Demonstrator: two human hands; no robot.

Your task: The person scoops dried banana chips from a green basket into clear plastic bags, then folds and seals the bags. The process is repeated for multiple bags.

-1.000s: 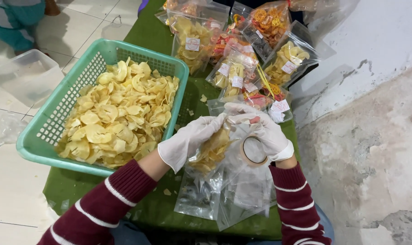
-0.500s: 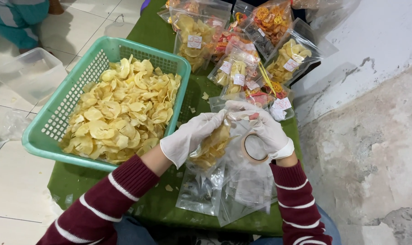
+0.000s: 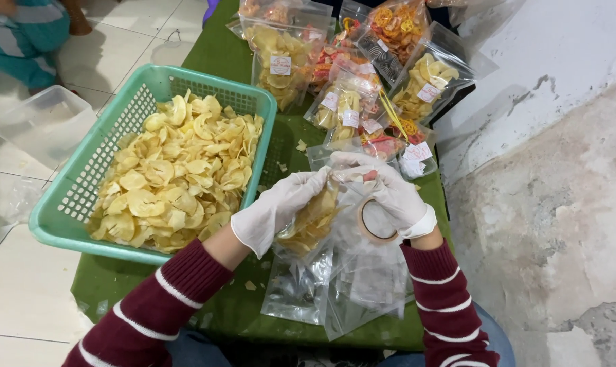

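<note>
A green-covered counter carries a large teal plastic basket heaped with pale yellow chips on its left. Sealed clear packets of snacks lie piled at the far end. At the near edge, the white-gloved left hand and white-gloved right hand each close their grip on the mouth of a clear plastic bag partly filled with chips. It lies over a stack of empty clear bags.

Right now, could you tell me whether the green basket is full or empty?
Full: the green basket holds pale yellow chips heaped to its rim.
</note>
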